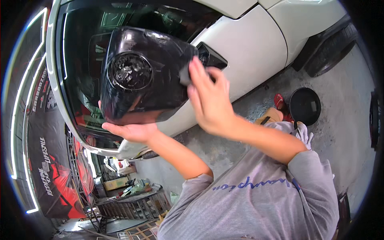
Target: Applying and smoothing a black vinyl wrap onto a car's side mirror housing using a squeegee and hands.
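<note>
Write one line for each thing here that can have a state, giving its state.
Black part: held up, tilted, glossy
Left hand: open, palm up, under the part
Right hand: fingers at the part's edge, slightly blurred
Grey pad: between right fingers and part
Light strips: lit
Black tub: on the floor, open side up
Car glass: dark, reflective

left hand (pixel 134 133), palm turned upward and opened out, one digit (pixel 113 129) extended toward the left, the wrist (pixel 150 137) bent back; left forearm (pixel 178 156), bare, rising obliquely to the left. right hand (pixel 213 100), higher, its back toward the viewer, fingers (pixel 199 75) raised and partly bent, the thumb (pixel 194 99) opposed to them in a grip; right forearm (pixel 262 139), bare, slanting up and leftward.
</note>
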`<state>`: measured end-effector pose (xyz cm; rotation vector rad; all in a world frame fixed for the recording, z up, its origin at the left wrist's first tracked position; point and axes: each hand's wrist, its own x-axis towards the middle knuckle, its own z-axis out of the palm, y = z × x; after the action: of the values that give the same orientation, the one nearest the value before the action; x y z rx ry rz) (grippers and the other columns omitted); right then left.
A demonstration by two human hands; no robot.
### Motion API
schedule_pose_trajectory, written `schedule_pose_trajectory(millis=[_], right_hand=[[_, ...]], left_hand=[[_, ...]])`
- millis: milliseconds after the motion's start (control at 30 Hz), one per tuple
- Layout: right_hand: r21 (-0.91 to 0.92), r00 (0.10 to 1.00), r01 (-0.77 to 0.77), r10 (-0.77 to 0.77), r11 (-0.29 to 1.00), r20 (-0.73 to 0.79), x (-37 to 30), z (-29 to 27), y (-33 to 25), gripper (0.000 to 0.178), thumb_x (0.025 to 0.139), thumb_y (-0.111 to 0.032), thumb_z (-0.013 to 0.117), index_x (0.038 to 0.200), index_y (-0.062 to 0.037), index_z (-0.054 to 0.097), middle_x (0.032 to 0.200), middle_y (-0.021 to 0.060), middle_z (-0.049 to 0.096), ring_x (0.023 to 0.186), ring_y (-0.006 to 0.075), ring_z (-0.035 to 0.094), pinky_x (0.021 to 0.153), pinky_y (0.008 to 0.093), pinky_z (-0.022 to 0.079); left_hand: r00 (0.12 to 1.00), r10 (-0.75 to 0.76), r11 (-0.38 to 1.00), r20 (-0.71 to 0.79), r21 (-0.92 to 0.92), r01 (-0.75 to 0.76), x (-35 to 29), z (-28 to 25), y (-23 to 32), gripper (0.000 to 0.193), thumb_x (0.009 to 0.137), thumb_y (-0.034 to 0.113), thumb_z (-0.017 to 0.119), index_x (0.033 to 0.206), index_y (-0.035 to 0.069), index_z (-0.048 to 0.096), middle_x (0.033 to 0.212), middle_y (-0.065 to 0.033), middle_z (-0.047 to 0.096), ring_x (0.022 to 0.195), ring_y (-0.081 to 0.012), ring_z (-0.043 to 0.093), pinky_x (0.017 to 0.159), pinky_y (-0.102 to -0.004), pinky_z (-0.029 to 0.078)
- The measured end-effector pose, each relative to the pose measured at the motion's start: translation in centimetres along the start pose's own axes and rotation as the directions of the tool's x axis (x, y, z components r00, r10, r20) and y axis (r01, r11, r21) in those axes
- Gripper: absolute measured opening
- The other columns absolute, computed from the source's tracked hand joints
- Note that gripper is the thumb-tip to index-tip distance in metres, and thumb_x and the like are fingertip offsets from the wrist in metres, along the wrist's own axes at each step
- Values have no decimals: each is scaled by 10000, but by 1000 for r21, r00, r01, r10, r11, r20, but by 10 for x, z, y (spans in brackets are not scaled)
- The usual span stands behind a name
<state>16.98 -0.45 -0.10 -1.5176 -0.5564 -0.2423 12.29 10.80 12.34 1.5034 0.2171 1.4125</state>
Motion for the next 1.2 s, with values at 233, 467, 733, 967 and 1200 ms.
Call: schedule_pose_trajectory(millis=[233, 467, 733, 967, 1200], right_hand=[[95, 1000, -17, 15, 995, 22, -20, -3, -13, 528, 1022, -201, 550, 1497, 4, 442, 1554, 210, 472, 1221, 469, 471, 1057, 536, 347], [92, 998, -38, 43, 995, -54, -7, 5, 2, 488, 1025, -189, 543, 1467, 3, 470, 1532, 204, 496, 1208, 462, 468, 1050, 537, 340], [44, 999, 3, -4, 999, 39, -5, -3, 7, 541, 1016, -113, 515, 1540, -11, 426, 1629, 143, 402, 1253, 370, 448, 1109, 484, 303], [-32, 933, 358, -356, 933, 52, 43, -17, 37, 657, 890, -133, 664, 1502, -5, 464, 1610, 133, 429, 1194, 367, 496, 1054, 485, 356], [-36, 923, 375, -370, 926, 108, 71, -22, 51, 613, 932, -112, 609, 1519, -30, 453, 1602, 127, 446, 1222, 374, 472, 1058, 479, 342]], left_hand=[[999, -24, 999, -23, -22, 23, 1, -9, -3, 850, 993, 704, 408, 1533, 48, 410, 1577, -173, 417, 1438, -382, 418, 1187, -560, 340], [996, 78, 994, -37, 73, -75, 6, -6, -10, 861, 987, 709, 423, 1519, 32, 406, 1554, -180, 441, 1424, -373, 441, 1165, -564, 381], [988, 138, 984, -73, 122, -128, 3, -13, -8, 832, 1008, 690, 408, 1468, -2, 448, 1503, -197, 481, 1362, -354, 509, 1098, -519, 498], [987, 82, 996, -135, 53, -75, -6, -5, -6, 858, 1006, 708, 391, 1477, -8, 427, 1520, -204, 462, 1389, -370, 475, 1200, -534, 358], [976, 10, 995, -218, 101, 12, -16, 8, 0, 894, 988, 734, 410, 1517, 13, 389, 1539, -188, 454, 1410, -362, 452, 1197, -530, 353]])
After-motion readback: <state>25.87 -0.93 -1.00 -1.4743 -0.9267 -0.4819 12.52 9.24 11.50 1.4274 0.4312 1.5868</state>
